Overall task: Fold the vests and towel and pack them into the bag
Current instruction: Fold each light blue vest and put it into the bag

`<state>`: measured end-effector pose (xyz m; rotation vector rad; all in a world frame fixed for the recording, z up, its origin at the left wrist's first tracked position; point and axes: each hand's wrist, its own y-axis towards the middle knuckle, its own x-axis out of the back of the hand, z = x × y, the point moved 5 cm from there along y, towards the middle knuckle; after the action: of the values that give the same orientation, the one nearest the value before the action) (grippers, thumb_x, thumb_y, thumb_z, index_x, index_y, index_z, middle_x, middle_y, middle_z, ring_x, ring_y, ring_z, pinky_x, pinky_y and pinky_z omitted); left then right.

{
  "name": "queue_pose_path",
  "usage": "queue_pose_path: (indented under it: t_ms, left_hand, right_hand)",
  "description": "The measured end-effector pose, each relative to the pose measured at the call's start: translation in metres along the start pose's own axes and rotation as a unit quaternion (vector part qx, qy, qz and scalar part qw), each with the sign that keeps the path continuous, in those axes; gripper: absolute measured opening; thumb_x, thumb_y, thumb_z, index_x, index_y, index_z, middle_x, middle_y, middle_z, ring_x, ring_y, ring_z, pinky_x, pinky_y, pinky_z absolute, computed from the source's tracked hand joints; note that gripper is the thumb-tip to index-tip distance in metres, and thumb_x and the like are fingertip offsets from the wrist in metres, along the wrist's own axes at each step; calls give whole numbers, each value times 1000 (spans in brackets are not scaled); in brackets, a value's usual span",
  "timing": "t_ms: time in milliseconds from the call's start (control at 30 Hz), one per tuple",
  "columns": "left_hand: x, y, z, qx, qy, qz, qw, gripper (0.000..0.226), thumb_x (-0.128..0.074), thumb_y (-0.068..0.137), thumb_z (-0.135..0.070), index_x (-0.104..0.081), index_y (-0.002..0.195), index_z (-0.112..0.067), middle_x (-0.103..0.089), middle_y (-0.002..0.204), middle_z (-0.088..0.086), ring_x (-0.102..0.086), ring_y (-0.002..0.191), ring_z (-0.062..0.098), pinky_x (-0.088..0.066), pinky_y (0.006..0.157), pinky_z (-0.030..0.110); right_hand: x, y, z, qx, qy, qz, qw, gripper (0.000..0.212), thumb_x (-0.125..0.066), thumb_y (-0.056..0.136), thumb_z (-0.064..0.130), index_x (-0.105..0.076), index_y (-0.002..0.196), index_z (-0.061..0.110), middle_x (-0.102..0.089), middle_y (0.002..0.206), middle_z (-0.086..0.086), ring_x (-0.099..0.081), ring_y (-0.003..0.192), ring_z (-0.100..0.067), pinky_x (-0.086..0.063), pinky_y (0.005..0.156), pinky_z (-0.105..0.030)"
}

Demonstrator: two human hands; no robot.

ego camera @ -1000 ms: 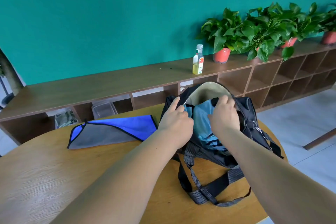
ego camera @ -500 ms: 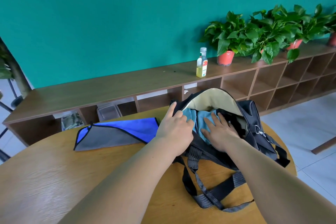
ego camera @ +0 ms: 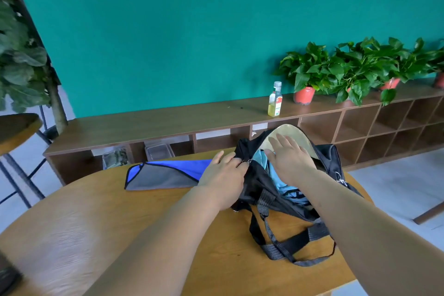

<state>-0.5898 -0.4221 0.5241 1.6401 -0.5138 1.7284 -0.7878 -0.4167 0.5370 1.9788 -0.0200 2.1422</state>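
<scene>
At the left rim of the bag's mouth, the left hand [ego camera: 223, 175] is gripping the black edge, its fingers curling over the fabric just beside a small metal zipper pull [ego camera: 249, 161] while the thumb is pointing away toward the shelf. The right hand [ego camera: 288, 158] is lying flat over the opening with fingers straight and slightly spread, holding nothing; its fingertips are reaching onto the pale beige lining [ego camera: 305, 137] of the raised flap, and its palm is covering the light blue fabric [ego camera: 276, 175] that is sitting inside the bag. The black bag [ego camera: 329, 158] is resting on the right part of the round wooden surface [ego camera: 120, 235], its mouth gaping open, and its grey and black straps [ego camera: 283, 245] are trailing loose toward the near edge. Just to the left of the bag, partly hidden behind the left hand, a folded blue and grey cloth [ego camera: 165, 175] is lying flat on the surface, outside the bag. Beyond the surface a long low wooden shelf [ego camera: 168, 122] is running along a teal wall [ego camera: 192, 31], carrying a small bottle [ego camera: 275, 100] of yellow liquid and a row of potted plants [ego camera: 310, 72] in red pots. At the far left a stool [ego camera: 16, 127] is standing beside a large leafy plant [ego camera: 19, 62]
</scene>
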Motion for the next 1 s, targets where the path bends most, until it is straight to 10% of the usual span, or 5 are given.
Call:
queue_pose_path:
  t_ms: [467,1000]
  left_hand:
    - [-46,-127,90,169,-21,86,982,59,-38,111,-34,-20,166,-20,-19,173,6,-8,162,25,-1,131,47]
    - [-160,-159,196,316,-121,96,936,68,-19,109,-62,-4,168,-30,10,176,1,6,162,22,-6,132,46]
  right_hand:
    - [-59,-34,176,149,49,79,984,62,-31,112,49,-22,166,20,-10,176,1,-7,162,-19,-20,128,-43]
    - [-199,45,235,66,35,132,988,62,-20,109,60,-15,166,37,12,176,-2,12,162,-25,-5,131,-49]
